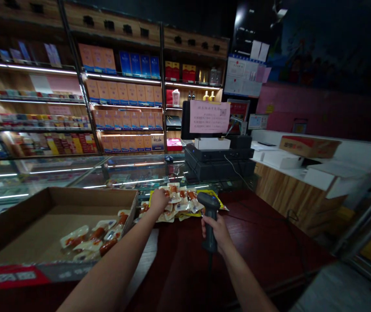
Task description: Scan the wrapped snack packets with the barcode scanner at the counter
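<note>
My right hand (217, 229) is wrapped round the grip of a dark grey barcode scanner (209, 203). The scanner stands upright above the dark red tabletop, its head tilted toward the pile on the left. My left hand (159, 201) reaches into the left side of a heap of clear vacuum-sealed snack packets (182, 200) with reddish-brown food inside. Its fingers are curled on a packet at the edge of this heap, partly hidden by the hand itself. Yellow packaging (213, 195) shows beneath and beside the heap.
An open cardboard box (42, 216) at left holds several similar packets (75, 236). Behind the heap are a glass counter (133, 167) and a black cash drawer (218, 162) under a monitor bearing a pink notice (209, 117). A closed carton (309, 146) lies at right.
</note>
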